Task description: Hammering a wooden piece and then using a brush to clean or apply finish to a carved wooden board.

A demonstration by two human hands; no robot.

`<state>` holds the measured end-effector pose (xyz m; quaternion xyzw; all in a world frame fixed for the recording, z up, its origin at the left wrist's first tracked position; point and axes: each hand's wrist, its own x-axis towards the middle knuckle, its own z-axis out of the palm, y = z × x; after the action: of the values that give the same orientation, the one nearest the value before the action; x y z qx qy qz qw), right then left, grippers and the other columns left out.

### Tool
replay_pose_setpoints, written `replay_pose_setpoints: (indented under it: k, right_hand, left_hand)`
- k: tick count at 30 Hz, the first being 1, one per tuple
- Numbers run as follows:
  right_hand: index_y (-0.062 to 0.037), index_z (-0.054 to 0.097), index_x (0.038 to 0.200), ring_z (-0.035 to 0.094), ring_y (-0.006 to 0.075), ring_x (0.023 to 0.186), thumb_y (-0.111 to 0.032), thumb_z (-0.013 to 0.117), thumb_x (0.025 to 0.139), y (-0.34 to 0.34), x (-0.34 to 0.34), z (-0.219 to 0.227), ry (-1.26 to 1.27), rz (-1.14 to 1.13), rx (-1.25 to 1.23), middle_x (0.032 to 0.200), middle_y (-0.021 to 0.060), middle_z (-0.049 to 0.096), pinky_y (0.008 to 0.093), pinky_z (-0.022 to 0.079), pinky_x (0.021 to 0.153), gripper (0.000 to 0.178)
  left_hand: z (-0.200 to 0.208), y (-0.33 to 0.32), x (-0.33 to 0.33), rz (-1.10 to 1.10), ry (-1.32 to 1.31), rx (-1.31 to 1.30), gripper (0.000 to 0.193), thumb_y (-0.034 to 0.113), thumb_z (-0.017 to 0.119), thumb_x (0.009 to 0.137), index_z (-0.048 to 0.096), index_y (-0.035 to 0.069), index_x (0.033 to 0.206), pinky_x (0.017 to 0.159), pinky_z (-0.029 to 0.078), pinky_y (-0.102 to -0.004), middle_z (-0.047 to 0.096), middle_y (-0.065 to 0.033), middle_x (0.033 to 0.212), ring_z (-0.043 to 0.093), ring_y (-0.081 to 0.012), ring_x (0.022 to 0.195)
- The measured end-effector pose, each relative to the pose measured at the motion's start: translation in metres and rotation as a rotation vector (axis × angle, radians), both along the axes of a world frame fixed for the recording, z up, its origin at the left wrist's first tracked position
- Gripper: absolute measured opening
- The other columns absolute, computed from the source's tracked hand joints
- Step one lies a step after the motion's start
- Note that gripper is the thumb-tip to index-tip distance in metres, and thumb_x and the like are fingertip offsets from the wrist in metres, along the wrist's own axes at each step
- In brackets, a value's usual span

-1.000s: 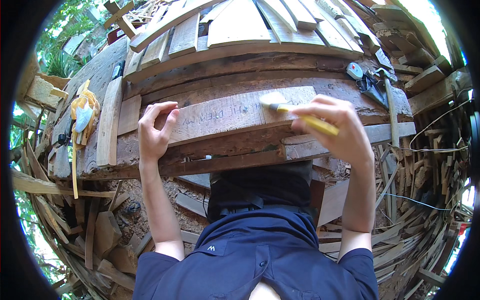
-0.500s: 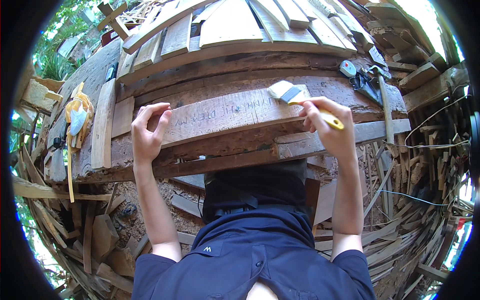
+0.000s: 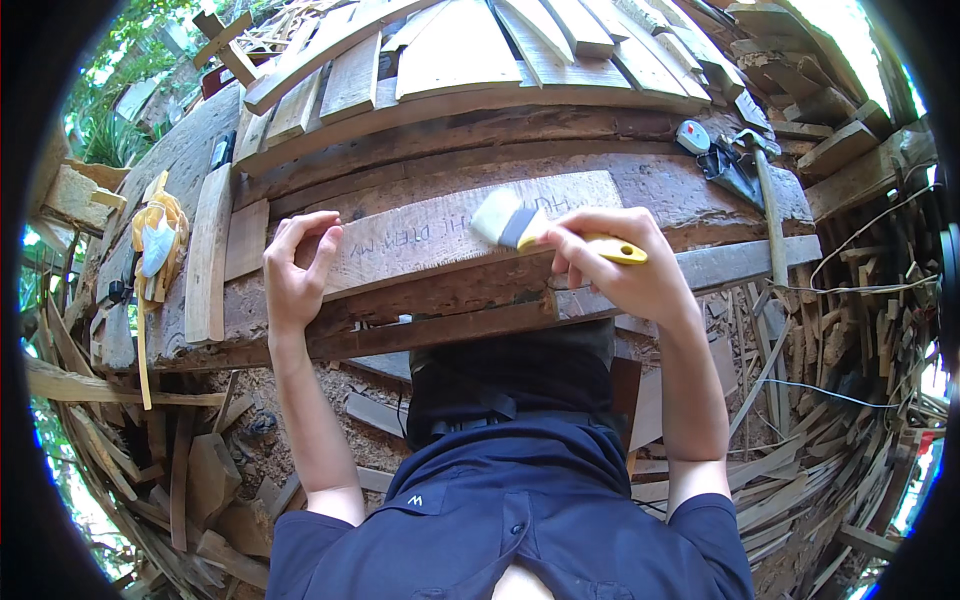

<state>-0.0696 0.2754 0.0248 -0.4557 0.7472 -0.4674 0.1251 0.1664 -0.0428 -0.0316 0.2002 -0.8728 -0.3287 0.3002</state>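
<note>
A flat paintbrush (image 3: 515, 226) with pale bristles and a yellow handle is gripped in my right hand (image 3: 620, 255). Its bristles rest on the upper face of a long wooden board (image 3: 410, 243), which carries dark handwritten marks. At the board's left end is my left hand (image 3: 297, 270), thumb and fingers curled in at the far corner and closed on it. The fingertips' exact contact with the wood is partly hidden. Beneath the board lies a thick, rough wooden workbench (image 3: 440, 283).
Cut planks (image 3: 460, 55) lie along the far side. A hammer (image 3: 768, 190) and a round tape measure (image 3: 692, 137) rest at the right. Yellow gloves (image 3: 160, 245) lie at the left beside an upright-lying plank (image 3: 208, 265). Scrap wood (image 3: 800, 460) piles around the bench.
My right hand has swept the paintbrush leftward along the board, from near its right end toward the middle. My left hand has stayed at the left end.
</note>
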Motion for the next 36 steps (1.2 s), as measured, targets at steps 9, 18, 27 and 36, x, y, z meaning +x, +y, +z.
replay_pose_setpoints:
  k: [9, 18, 27, 36]
  right_hand:
    - [-0.0019, 0.083, 0.103, 0.078, 0.0213, 0.071, -0.019, 0.075, 0.099, 0.025, -0.011, 0.025, 0.04, -0.116, 0.116, 0.081, 0.0155, 0.078, 0.0327, 0.057, 0.067, 0.019]
    - [0.0009, 0.08, 0.101, 0.073, 0.0199, 0.07, -0.014, 0.072, 0.101, -0.005, 0.029, 0.001, -0.033, 0.078, -0.103, 0.083, 0.0148, 0.078, 0.0326, 0.056, 0.067, 0.017]
    - [-0.0001, 0.08, 0.106, 0.078, 0.028, 0.077, -0.017, 0.072, 0.103, -0.004, 0.02, 0.009, -0.247, 0.088, 0.053, 0.086, 0.0182, 0.078, 0.0359, 0.059, 0.072, 0.019]
    - [0.0011, 0.081, 0.111, 0.068, 0.0081, 0.07, -0.014, 0.068, 0.106, -0.004, 0.013, -0.005, -0.12, -0.025, -0.001, 0.081, 0.0057, 0.076, 0.025, 0.054, 0.063, 0.021]
  left_hand:
    - [-0.002, -0.002, 0.0, -0.005, 0.007, -0.015, 0.023, 0.018, 0.071, 0.105, 0.077, 0.0, 0.117, 0.096, 0.056, -0.0315, 0.075, -0.0114, 0.113, 0.073, -0.0192, 0.106]
    - [-0.003, -0.001, 0.001, 0.006, 0.024, 0.025, 0.023, 0.018, 0.072, 0.104, 0.077, 0.0, 0.117, 0.095, 0.056, -0.0312, 0.075, -0.0115, 0.112, 0.073, -0.0193, 0.105]
    - [-0.002, 0.001, 0.001, 0.024, 0.058, -0.003, 0.023, 0.019, 0.075, 0.101, 0.079, 0.001, 0.114, 0.092, 0.057, -0.0333, 0.076, -0.0135, 0.109, 0.073, -0.0225, 0.101]
    - [-0.002, 0.001, -0.001, 0.016, 0.056, 0.011, 0.023, 0.018, 0.076, 0.1, 0.079, 0.0, 0.113, 0.09, 0.057, -0.0327, 0.076, -0.0133, 0.108, 0.072, -0.0216, 0.098]
